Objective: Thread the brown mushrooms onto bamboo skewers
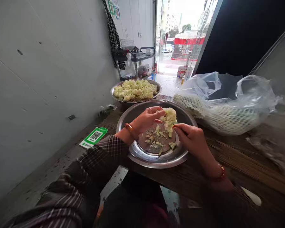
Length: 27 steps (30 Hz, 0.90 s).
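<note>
Stainless steel, the near basin (147,162) stands on the dark wooden desk (180,177) and has small cauliflower scraps (156,139) scattered over its bottom. Just beyond it, a second metal bowl (112,91) is heaped with pale cauliflower florets (135,89). To the right, clear plastic bags (205,84) enclose pale produce in white foam netting (234,118); the film and mesh make it hard to say exactly what is inside. A bundle of thin sticks (249,161) lies below the bags, its far end cut off by the right edge of the view.

Dark shadow swallows much of the lap and the right sleeve (239,196), and the goods on the cart (139,57) by the wall are too small to identify.

Over the near basin, the person's left hand (148,118) has its fingers closed on the upper left side of a cauliflower piece (170,118). The right hand (192,137) pinches at the lower right side of that piece, thumb and fingers nearly together; whatever sits between those tips is mostly covered. The piece hangs between both sets of fingers, above the scraps.
</note>
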### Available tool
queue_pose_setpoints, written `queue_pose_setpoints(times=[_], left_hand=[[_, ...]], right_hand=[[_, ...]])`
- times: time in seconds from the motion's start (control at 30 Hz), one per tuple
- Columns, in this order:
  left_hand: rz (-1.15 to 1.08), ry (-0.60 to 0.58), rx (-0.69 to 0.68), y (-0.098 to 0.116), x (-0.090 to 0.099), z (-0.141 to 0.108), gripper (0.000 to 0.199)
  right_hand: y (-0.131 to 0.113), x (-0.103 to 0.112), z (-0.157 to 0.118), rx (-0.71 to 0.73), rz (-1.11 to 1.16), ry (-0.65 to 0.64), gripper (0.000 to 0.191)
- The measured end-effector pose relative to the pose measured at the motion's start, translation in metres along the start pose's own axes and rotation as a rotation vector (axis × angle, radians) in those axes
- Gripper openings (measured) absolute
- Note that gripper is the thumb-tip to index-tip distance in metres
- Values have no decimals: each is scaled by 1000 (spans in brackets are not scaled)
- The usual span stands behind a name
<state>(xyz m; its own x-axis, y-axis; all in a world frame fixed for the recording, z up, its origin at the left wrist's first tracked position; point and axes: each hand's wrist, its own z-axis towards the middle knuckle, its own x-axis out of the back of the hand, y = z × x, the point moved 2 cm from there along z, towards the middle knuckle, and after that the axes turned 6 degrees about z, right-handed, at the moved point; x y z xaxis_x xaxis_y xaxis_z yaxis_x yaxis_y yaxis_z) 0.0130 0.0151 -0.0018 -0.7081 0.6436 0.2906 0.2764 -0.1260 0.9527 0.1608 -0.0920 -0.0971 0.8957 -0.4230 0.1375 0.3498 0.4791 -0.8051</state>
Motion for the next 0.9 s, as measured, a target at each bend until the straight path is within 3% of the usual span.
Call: queue_pose_setpoints(times=[0.4, 0.53, 0.63, 0.77, 0.9], left_hand=[[-83, -63, -1, -6, -4, 0, 31], [-7, 58, 1, -1, -7, 7, 25], [88, 149, -20, 0, 5, 15, 25], [371, 245, -9, -13, 36, 26, 25], [1039, 208, -21, -30, 57, 34, 10]], right_hand=[[-10, 3, -1, -78, 134, -10, 23], [-2, 3, 3, -120, 212, 34, 22], [5, 4, 4, -204, 312, 103, 22], [9, 3, 4, -295, 445, 137, 22], [10, 4, 4, -292, 494, 128, 21]])
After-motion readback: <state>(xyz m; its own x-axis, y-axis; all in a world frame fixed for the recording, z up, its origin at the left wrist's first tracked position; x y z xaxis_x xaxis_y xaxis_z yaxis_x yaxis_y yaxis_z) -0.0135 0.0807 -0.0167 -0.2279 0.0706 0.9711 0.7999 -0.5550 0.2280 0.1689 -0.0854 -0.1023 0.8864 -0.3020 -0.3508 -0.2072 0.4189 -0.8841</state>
